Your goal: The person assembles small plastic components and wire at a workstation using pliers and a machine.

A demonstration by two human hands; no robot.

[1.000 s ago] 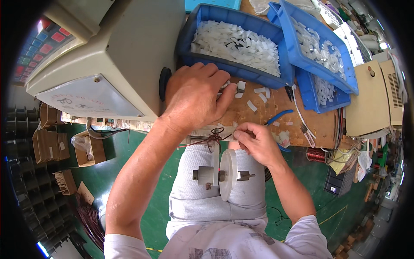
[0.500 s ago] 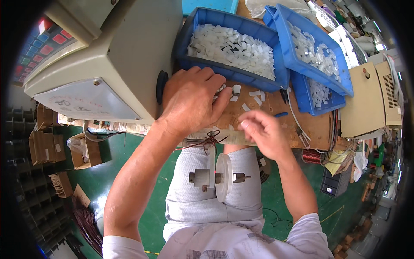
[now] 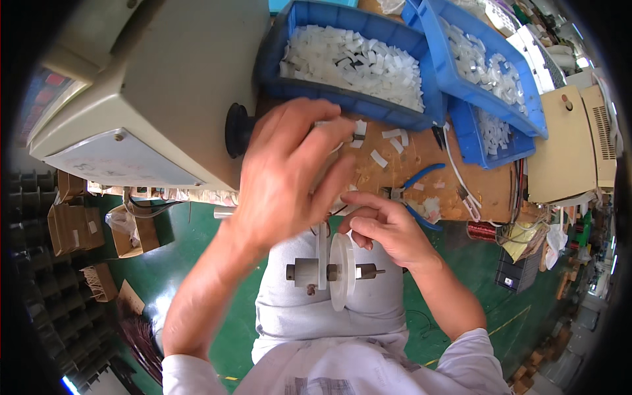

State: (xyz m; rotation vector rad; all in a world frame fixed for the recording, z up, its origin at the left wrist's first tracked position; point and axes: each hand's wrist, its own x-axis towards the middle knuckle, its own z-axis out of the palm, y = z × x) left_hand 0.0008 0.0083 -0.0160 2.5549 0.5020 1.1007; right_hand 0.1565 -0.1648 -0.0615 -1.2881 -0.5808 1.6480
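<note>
Floor shows green below the right hand and wooden bench.

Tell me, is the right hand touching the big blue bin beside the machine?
Apart. In the head view, wooden tabletop and loose white strips show between the right hand and the big blue bin.

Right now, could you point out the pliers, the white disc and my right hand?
Pliers [image 3: 422, 174]: head view, on the upper blue handle.
White disc [image 3: 342, 261]: head view, near the middle of its visible surface.
Right hand [image 3: 390, 232]: head view, on the middle of the hand.
</note>
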